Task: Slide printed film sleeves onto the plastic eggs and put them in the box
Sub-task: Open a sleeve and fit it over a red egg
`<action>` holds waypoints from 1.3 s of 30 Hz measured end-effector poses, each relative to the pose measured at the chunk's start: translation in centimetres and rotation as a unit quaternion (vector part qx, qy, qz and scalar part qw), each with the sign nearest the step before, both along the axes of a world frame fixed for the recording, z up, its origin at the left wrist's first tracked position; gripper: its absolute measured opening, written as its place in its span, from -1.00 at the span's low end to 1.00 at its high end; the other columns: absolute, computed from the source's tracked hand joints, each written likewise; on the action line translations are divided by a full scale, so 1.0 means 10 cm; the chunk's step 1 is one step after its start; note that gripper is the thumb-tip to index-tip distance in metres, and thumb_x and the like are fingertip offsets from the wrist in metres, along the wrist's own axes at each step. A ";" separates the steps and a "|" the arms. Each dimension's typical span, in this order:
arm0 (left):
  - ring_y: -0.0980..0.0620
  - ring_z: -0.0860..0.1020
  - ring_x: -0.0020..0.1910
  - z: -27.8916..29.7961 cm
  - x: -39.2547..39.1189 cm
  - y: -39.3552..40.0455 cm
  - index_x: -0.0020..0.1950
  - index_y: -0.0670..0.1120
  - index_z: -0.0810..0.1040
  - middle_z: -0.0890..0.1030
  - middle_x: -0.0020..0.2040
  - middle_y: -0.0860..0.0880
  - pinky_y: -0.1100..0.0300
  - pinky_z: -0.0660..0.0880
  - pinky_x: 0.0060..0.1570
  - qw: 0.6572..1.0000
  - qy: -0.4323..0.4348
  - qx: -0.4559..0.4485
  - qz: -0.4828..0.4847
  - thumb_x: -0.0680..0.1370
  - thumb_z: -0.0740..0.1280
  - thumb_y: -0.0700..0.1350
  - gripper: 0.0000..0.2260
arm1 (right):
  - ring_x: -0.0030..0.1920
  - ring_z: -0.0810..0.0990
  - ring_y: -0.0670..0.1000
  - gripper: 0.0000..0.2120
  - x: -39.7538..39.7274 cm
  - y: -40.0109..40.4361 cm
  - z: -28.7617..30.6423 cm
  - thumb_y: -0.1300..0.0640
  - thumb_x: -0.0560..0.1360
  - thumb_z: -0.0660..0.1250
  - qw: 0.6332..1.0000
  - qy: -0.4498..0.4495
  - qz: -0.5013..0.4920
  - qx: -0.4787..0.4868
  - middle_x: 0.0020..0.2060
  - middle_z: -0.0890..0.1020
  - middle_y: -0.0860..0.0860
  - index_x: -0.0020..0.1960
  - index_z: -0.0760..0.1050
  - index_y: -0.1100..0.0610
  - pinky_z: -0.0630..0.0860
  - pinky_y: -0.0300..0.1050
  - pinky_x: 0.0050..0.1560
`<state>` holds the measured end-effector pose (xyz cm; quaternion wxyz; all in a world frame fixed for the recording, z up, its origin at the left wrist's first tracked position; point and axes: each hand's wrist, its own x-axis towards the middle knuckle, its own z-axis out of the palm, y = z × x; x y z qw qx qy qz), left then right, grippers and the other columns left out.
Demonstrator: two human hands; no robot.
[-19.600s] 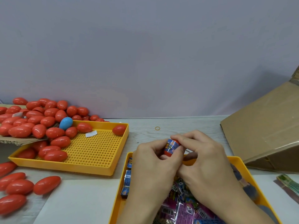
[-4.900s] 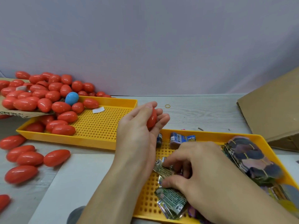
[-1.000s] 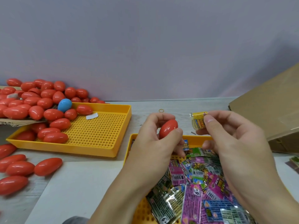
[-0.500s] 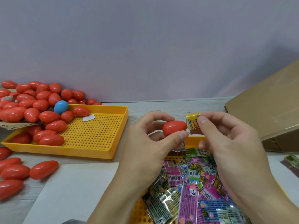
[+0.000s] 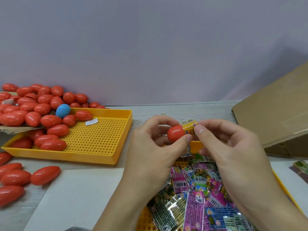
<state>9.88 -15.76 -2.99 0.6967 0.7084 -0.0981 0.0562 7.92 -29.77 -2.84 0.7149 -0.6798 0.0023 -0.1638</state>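
Nearest, a loose heap of flat printed film sleeves (image 5: 196,194) fills the yellow perforated tray (image 5: 283,189) under both wrists. Above it the left hand (image 5: 150,147) pinches a red plastic egg (image 5: 175,133) between thumb and fingers, while the right hand (image 5: 233,147) pinches a yellow printed film sleeve (image 5: 189,129), its mouth just over the egg's tip. Likely risks: thin film buckling or tearing if pushed askew, or the glossy egg squirting out onto the bench (image 5: 191,110). Farther right, the tilted brown cardboard box (image 5: 275,114) waits; far left, more red eggs (image 5: 33,105) spill into a second yellow tray (image 5: 93,157).
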 end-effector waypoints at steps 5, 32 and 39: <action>0.04 0.71 -0.19 0.02 -0.01 -0.01 -0.04 -0.02 0.62 0.71 -0.13 0.02 0.17 0.65 -0.25 1.000 -0.014 0.007 0.004 0.39 0.56 -0.20 -0.78 | -0.33 0.61 -0.21 -0.93 -0.01 0.00 0.02 0.07 0.43 0.44 1.000 0.003 -0.016 -0.020 -0.36 0.68 -0.14 -0.18 0.70 -0.02 0.48 -0.43 -0.30; 0.05 0.68 0.00 0.02 0.00 0.02 0.00 0.00 0.61 0.70 0.00 0.04 0.17 0.62 -0.21 0.999 -0.044 -0.009 -0.028 0.33 0.57 -0.29 -0.66 | -0.36 0.62 -0.21 -0.92 -0.01 0.00 0.03 0.00 0.37 0.46 0.999 -0.007 -0.029 -0.029 -0.34 0.70 -0.09 -0.19 0.68 -0.01 0.48 -0.45 -0.36; 0.03 0.68 0.03 0.03 -0.01 0.02 -0.04 0.03 0.63 0.70 0.01 0.03 0.15 0.62 -0.12 0.998 -0.045 -0.031 -0.038 0.40 0.55 -0.18 -0.79 | -0.32 0.65 -0.18 -0.90 -0.01 -0.01 0.02 -0.03 0.35 0.46 0.999 -0.010 -0.030 -0.030 -0.31 0.71 -0.08 -0.16 0.69 -0.06 0.49 -0.44 -0.35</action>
